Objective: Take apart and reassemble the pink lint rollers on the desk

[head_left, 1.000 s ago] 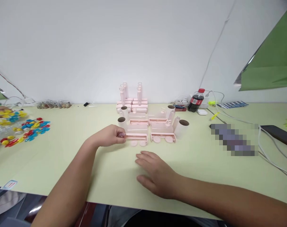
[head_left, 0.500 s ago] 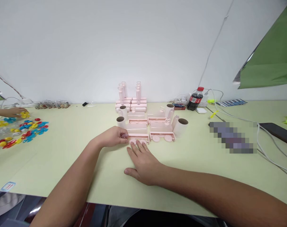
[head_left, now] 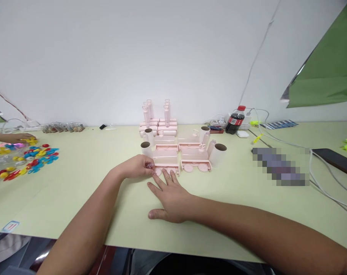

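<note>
My left hand (head_left: 137,167) is closed at the left end of the nearest pink tray (head_left: 173,168), with a small clear purplish piece (head_left: 149,165) showing between its fingers. What that piece is cannot be made out. My right hand (head_left: 173,198) lies palm down on the table with fingers spread, its fingertips at the round pink discs (head_left: 157,172) in front of that tray. A second pink tray (head_left: 196,163) with two discs stands to the right. Behind both trays lie clear pinkish tubes (head_left: 167,154). White cardboard-like rolls (head_left: 217,156) stand upright at the sides.
Pink heart-topped tubes (head_left: 167,114) and stacked pink rolls (head_left: 167,133) stand by the wall. A cola bottle (head_left: 235,120), cables and a dark phone-like object (head_left: 333,161) are at right. At left, another person's hand (head_left: 18,137) is over colourful plastic pieces (head_left: 37,160).
My right hand has shifted slightly left, its fingers spreading wider over the discs. My left hand stays nearly in place. The other person's hand at far left has moved a little.
</note>
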Action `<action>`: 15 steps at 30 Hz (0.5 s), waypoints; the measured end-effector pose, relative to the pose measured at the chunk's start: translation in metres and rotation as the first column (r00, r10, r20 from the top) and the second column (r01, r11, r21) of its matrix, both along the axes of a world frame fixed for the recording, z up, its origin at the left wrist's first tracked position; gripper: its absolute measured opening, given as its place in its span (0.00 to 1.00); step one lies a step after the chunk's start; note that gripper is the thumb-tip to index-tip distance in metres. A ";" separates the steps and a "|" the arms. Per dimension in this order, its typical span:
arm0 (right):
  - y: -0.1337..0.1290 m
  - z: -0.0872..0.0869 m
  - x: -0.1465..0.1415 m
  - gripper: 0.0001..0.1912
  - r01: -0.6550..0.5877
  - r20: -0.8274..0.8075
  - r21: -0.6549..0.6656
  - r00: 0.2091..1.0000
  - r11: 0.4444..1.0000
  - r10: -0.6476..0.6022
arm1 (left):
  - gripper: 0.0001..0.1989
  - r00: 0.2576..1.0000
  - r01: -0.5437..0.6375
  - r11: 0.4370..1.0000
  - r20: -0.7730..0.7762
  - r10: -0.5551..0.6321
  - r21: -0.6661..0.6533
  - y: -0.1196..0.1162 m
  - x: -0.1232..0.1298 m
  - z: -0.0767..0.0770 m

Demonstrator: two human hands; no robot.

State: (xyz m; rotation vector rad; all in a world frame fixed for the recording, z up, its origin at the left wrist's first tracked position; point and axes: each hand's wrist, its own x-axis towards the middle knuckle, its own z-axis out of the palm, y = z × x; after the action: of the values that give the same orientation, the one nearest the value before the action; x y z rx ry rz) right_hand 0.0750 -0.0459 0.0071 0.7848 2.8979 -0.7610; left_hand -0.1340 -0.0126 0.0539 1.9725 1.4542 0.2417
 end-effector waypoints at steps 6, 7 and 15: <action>0.005 0.000 -0.002 0.46 0.012 -0.011 0.014 1.000 1.000 -0.011 | 0.12 1.000 -0.020 0.999 0.003 0.020 0.030 0.001 0.000 -0.001; 0.005 0.000 -0.002 0.45 0.016 -0.014 0.015 1.000 1.000 -0.016 | 0.13 1.000 -0.027 0.999 0.002 0.027 0.033 0.000 0.000 -0.001; 0.009 0.003 -0.004 0.44 0.040 -0.019 0.013 0.999 0.999 -0.039 | 0.17 0.991 -0.076 0.990 0.115 0.063 0.118 -0.009 -0.001 0.016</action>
State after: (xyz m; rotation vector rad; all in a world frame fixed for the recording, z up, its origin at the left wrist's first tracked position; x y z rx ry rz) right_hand 0.0711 -0.0373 0.0106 0.8433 2.9151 -0.7574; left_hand -0.1354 -0.0218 0.0700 1.9726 1.4685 0.4742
